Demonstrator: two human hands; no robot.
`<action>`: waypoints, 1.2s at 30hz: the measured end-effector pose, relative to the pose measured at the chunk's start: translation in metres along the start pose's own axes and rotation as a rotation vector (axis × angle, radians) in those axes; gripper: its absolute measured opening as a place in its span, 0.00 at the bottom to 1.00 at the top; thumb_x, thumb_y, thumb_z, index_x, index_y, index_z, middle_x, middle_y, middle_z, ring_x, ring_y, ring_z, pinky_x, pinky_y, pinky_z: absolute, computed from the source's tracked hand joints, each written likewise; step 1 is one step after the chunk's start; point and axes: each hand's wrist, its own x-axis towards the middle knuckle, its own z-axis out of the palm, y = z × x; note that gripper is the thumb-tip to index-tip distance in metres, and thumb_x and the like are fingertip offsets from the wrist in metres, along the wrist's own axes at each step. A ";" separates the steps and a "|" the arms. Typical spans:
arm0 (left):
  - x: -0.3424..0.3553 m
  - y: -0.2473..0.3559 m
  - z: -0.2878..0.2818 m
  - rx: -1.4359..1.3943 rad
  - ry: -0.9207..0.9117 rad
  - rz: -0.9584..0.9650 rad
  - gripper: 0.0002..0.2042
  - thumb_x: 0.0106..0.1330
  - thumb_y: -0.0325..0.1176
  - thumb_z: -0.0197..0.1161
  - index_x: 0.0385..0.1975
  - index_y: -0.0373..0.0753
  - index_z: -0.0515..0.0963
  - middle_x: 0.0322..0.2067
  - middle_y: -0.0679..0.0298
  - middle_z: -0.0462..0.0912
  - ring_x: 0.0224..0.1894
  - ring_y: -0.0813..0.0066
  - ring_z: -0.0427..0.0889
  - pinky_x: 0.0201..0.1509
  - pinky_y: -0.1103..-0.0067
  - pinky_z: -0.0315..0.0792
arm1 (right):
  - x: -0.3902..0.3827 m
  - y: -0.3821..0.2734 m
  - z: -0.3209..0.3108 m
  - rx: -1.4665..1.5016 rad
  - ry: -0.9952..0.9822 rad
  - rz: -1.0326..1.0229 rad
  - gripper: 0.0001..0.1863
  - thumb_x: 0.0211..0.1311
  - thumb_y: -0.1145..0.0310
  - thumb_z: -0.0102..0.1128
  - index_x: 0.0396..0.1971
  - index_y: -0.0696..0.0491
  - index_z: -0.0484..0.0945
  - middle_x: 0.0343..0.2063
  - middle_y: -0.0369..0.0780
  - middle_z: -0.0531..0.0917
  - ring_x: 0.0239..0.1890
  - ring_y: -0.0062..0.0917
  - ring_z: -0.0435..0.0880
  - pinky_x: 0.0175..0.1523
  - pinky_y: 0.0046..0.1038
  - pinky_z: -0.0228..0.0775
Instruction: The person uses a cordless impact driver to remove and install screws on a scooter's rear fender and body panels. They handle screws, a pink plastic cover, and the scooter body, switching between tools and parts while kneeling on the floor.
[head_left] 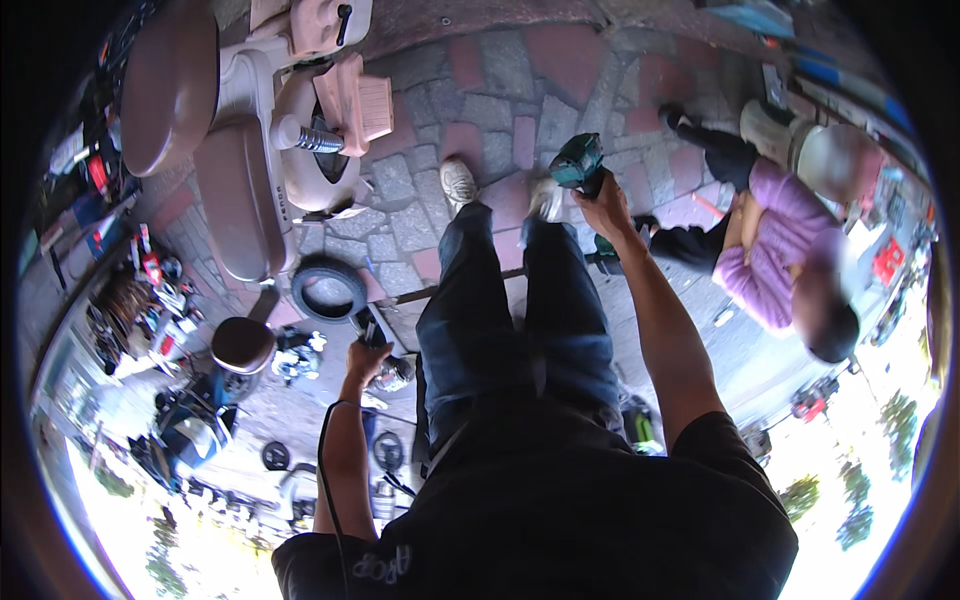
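Note:
My right hand (606,212) is closed round the handle of a green and black cordless power tool (577,162), held out in front over the paving; the kind of tool is not clear. At my left side, my left hand (369,358) is closed on a slim dark object (370,325) that I cannot make out. A loose black tyre (309,308) lies on the ground just beyond that hand. Farther ahead on the left stands a beige scooter with a brown seat (240,200), its coil spring (318,139) showing.
A person in a purple top (770,240) sits at the right. Tools and parts (150,310) clutter the far left, near a round brown cushion (243,345). The ground is uneven stone paving (400,225) with reddish slabs. A dark cord (321,450) runs along my left arm.

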 end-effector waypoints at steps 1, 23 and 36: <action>0.006 0.019 0.014 0.056 0.048 -0.089 0.21 0.48 0.45 0.78 0.35 0.34 0.84 0.31 0.55 0.88 0.33 0.63 0.87 0.38 0.65 0.77 | 0.021 -0.002 -0.005 -0.029 0.001 -0.038 0.35 0.55 0.57 0.70 0.58 0.59 0.67 0.50 0.58 0.80 0.54 0.55 0.78 0.56 0.46 0.71; 0.425 0.442 0.219 0.273 0.325 0.135 0.25 0.50 0.50 0.67 0.45 0.41 0.85 0.42 0.52 0.87 0.47 0.56 0.86 0.51 0.66 0.80 | 0.514 0.091 0.160 -0.455 0.105 -0.441 0.45 0.59 0.54 0.68 0.67 0.66 0.56 0.63 0.60 0.69 0.63 0.54 0.72 0.65 0.44 0.67; 0.490 0.495 0.240 0.444 0.508 0.551 0.43 0.58 0.60 0.68 0.61 0.27 0.67 0.57 0.43 0.71 0.59 0.48 0.77 0.61 0.65 0.74 | 0.507 0.063 0.159 -0.766 0.279 -0.471 0.34 0.60 0.53 0.67 0.60 0.58 0.71 0.52 0.55 0.80 0.56 0.52 0.78 0.59 0.45 0.71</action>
